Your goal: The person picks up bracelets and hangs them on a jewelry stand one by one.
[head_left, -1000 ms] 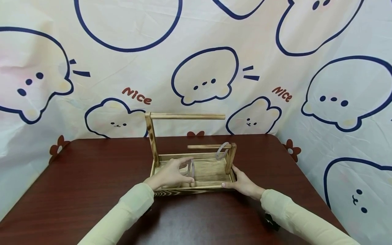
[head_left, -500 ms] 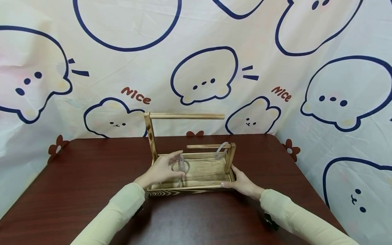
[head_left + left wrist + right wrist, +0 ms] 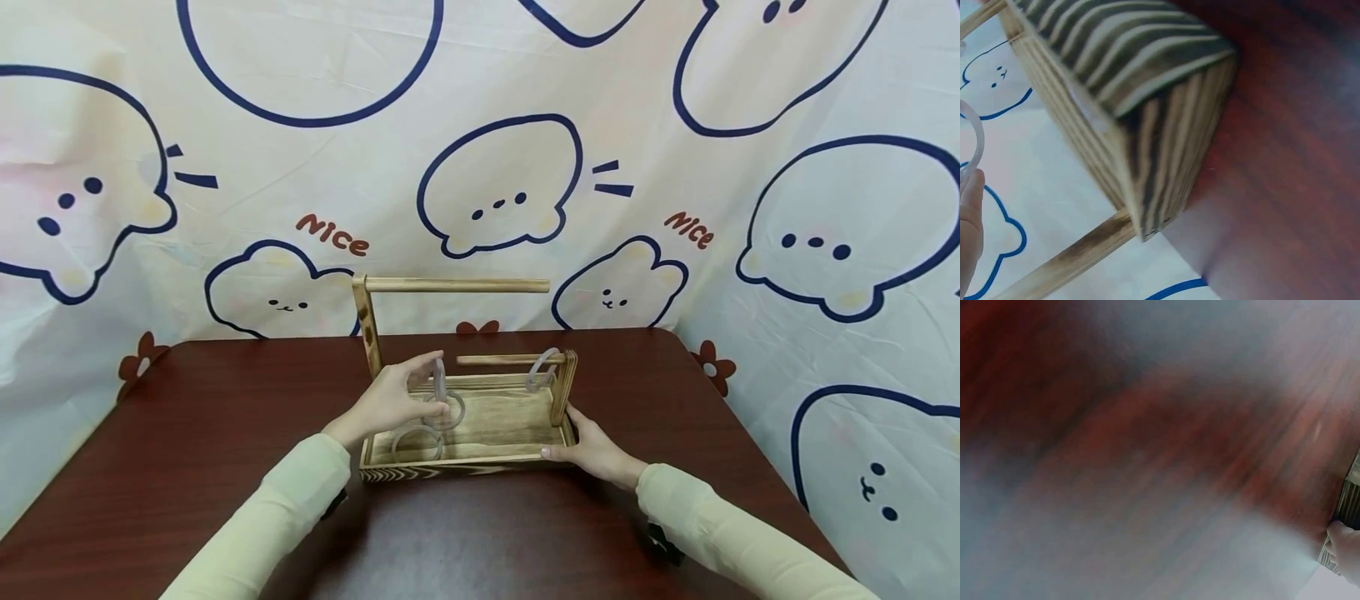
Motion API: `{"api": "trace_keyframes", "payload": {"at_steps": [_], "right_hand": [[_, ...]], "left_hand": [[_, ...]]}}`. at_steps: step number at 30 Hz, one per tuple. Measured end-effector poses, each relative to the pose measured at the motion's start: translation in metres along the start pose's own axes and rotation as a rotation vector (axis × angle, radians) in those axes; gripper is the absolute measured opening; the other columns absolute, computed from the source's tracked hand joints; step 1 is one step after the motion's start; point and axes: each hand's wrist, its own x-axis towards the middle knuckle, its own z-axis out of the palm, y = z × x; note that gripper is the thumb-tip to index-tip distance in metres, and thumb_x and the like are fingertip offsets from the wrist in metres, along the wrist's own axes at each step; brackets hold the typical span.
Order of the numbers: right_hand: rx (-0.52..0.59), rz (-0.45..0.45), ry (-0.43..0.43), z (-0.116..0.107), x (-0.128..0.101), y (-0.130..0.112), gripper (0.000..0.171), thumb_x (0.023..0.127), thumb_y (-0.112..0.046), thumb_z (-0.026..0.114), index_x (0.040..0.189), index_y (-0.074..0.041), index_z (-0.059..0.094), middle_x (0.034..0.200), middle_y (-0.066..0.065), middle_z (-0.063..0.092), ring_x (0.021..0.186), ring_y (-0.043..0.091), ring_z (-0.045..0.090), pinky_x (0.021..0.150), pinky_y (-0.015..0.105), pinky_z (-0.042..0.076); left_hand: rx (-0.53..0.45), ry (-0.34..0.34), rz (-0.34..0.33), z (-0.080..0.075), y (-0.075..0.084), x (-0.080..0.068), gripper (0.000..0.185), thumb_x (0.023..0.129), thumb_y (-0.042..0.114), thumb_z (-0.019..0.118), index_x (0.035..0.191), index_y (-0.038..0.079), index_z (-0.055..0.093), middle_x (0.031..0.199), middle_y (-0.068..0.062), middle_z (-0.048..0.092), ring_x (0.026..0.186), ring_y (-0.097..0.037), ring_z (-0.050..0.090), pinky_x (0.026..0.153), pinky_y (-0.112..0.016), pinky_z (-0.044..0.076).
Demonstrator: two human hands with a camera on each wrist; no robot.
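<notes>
A wooden tray [image 3: 480, 456] stands on the dark red table [image 3: 225, 417], with a tall post and long rod [image 3: 457, 285] at its left and a short rod [image 3: 495, 360] at its right. My left hand [image 3: 427, 385] pinches a clear ring [image 3: 438, 375] upright above the tray's left half. A second clear ring [image 3: 453, 412] shows just below the fingers; whether the hand holds it I cannot tell. Another ring [image 3: 417, 443] lies flat in the tray's front left. One ring [image 3: 542, 369] hangs on the short rod. My right hand [image 3: 577, 446] grips the tray's front right corner. The left wrist view shows the tray's corner [image 3: 1166, 125] and the ring's edge [image 3: 974, 134].
A cloth backdrop [image 3: 480, 167] printed with cartoon faces hangs behind and to the right of the table. The right wrist view is blurred, showing only table top [image 3: 1147, 425] and a fingertip [image 3: 1346, 545] by the tray.
My left hand has risen from the tray floor and drawn back left, lifting a clear ring upright. A ring lying flat in the tray's front left has come into view. The right hand stays put.
</notes>
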Motion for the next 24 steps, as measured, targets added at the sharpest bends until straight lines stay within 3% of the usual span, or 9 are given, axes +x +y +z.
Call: {"api": "trace_keyframes", "payload": {"at_steps": [7, 17, 24], "right_hand": [[0.003, 0.002, -0.006, -0.001, -0.002, -0.002, 0.102, 0.076, -0.034, 0.073, 0.147, -0.002, 0.008, 0.152, 0.018, 0.012, 0.139, 0.034, 0.01, 0.108, 0.054, 0.02], [0.005, 0.002, 0.0, -0.002, -0.002, -0.003, 0.102, 0.076, -0.034, 0.074, 0.147, -0.002, 0.008, 0.152, 0.018, 0.014, 0.139, 0.034, 0.011, 0.108, 0.053, 0.02], [0.001, 0.011, -0.008, -0.001, -0.001, -0.001, 0.102, 0.076, -0.035, 0.073, 0.147, -0.002, 0.007, 0.152, 0.018, 0.013, 0.139, 0.034, 0.01, 0.108, 0.054, 0.02]], "left_hand": [[-0.04, -0.022, -0.016, -0.005, 0.011, 0.008, 0.085, 0.07, 0.043, 0.077, 0.141, 0.022, 0.036, 0.142, -0.005, 0.042, 0.126, -0.026, 0.045, 0.102, -0.041, 0.037], [-0.043, -0.031, -0.042, -0.003, 0.02, 0.018, 0.081, 0.072, 0.035, 0.077, 0.141, 0.026, 0.036, 0.141, -0.002, 0.042, 0.127, -0.025, 0.044, 0.102, -0.04, 0.037], [-0.043, -0.048, -0.013, 0.003, 0.023, 0.026, 0.081, 0.072, 0.031, 0.078, 0.141, 0.02, 0.037, 0.134, -0.003, 0.05, 0.126, -0.021, 0.045, 0.102, -0.038, 0.037]]}}
